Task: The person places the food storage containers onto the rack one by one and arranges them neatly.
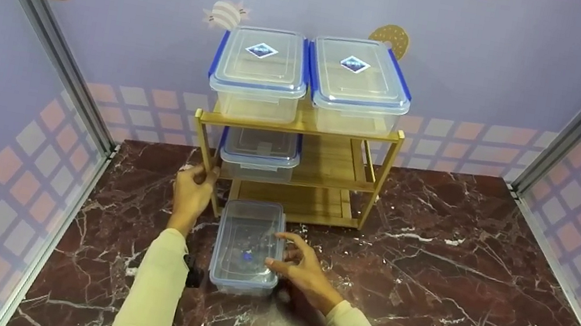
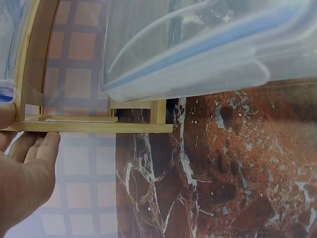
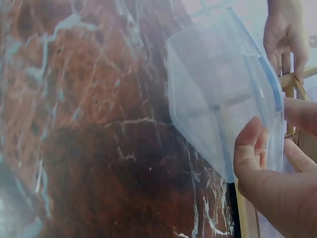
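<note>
My left hand (image 1: 192, 194) grips the left front post of a light wooden three-tier rack (image 1: 301, 129), its fingers curled around the wood. In front of the rack's lower left, a clear lidded plastic container (image 1: 248, 238) overlaps the bottom shelf in the head view. My right hand (image 1: 305, 271) is at this container's right side, thumb and index finger spread apart with their tips at the lid's edge. In the right wrist view the right hand (image 3: 270, 183) lies beside the rim, with some fingers partly hidden. The left wrist view shows the post (image 2: 89, 127) between left thumb and fingers.
Two blue-clipped containers (image 1: 260, 66) (image 1: 360, 80) stand side by side on the top shelf. Another container (image 1: 260, 152) sits on the middle shelf's left. Dark red marble-patterned surface (image 1: 455, 273) lies underneath; lilac patterned walls (image 1: 156, 46) enclose the back and sides.
</note>
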A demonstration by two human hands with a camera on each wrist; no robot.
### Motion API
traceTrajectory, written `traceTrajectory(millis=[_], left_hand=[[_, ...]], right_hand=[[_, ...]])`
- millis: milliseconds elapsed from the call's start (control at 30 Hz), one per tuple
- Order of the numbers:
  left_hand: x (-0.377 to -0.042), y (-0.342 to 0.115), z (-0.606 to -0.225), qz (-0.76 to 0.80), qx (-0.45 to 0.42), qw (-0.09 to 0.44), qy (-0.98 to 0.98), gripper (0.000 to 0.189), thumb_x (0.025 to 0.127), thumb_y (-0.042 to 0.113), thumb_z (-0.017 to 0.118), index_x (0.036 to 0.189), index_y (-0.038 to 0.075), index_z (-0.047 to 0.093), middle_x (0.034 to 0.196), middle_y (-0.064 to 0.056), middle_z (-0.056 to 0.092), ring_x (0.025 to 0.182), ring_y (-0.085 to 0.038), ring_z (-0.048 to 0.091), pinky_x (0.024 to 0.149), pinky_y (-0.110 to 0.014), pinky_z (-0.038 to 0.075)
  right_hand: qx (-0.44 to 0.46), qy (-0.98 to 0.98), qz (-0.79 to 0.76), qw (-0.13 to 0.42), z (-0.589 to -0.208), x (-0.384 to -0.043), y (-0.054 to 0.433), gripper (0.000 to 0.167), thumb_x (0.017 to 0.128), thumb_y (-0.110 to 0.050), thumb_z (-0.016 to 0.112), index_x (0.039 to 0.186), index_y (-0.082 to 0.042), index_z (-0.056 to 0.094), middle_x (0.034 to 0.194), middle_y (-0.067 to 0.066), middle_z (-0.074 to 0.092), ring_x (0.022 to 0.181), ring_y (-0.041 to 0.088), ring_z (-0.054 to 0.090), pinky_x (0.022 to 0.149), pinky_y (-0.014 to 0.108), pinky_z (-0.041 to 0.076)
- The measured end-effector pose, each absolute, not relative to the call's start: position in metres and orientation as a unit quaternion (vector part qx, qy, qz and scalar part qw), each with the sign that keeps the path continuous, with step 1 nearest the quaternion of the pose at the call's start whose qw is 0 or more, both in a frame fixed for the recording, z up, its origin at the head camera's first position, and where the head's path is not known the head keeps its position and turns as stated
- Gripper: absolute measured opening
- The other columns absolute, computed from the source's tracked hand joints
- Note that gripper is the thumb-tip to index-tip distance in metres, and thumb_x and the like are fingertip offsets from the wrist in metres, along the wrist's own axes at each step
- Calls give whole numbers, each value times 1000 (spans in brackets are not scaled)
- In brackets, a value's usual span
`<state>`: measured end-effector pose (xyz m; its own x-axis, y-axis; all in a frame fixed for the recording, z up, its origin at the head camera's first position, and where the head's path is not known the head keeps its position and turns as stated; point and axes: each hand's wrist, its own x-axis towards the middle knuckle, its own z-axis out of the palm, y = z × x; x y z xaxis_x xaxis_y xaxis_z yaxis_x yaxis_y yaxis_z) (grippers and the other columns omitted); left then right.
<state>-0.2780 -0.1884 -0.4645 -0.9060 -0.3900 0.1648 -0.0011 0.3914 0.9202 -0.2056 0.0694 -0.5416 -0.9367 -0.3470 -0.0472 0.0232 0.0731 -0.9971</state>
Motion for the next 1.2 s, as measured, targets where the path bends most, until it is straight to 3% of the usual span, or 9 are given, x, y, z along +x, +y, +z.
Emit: traceTrajectory(millis=[200, 433, 833, 1067, 1200], left_hand=[[-279, -188, -465, -525, 124, 177, -823, 24, 99, 25, 66, 108, 6, 77, 107, -16, 75, 106, -34, 67, 99, -48, 47], [-278, -187, -465, -524, 127, 179, -823, 23, 98, 24, 66, 107, 7, 78, 106, -16, 75, 104, -33, 66, 97, -48, 47], [-280, -188, -463, -527, 122, 178, -822, 26, 99, 24, 66, 114, 6, 76, 110, -18, 74, 107, -34, 66, 99, -49, 47], [-278, -189, -464, -530, 123, 172, -821, 24, 99, 24, 66, 112, 6, 77, 108, -18, 74, 105, -33, 66, 98, -48, 47], [-278, -189, -463, -534, 117, 176, -819, 24, 99, 23, 66, 109, 3, 77, 105, -18, 74, 102, -33, 67, 98, -46, 46]], right_hand=[[-96, 668, -713, 188, -541, -205, 74, 64, 85, -5, 78, 143, -12, 52, 96, 11, 52, 86, 21, 56, 76, 36, 56], [-81, 627, -741, 225, -540, -205, 82, 66, 87, 4, 71, 146, -10, 47, 102, 17, 54, 83, 21, 61, 76, 33, 56], [-108, 636, -734, 211, -534, -200, 107, 65, 85, 2, 73, 144, -9, 49, 95, 14, 56, 85, 22, 62, 79, 38, 56], [-121, 639, -729, 212, -526, -192, 126, 64, 87, -1, 73, 145, -6, 45, 112, 24, 52, 97, 27, 59, 84, 39, 54], [-140, 628, -735, 215, -517, -187, 139, 65, 89, 0, 70, 146, -6, 42, 113, 26, 53, 98, 32, 61, 87, 42, 55]])
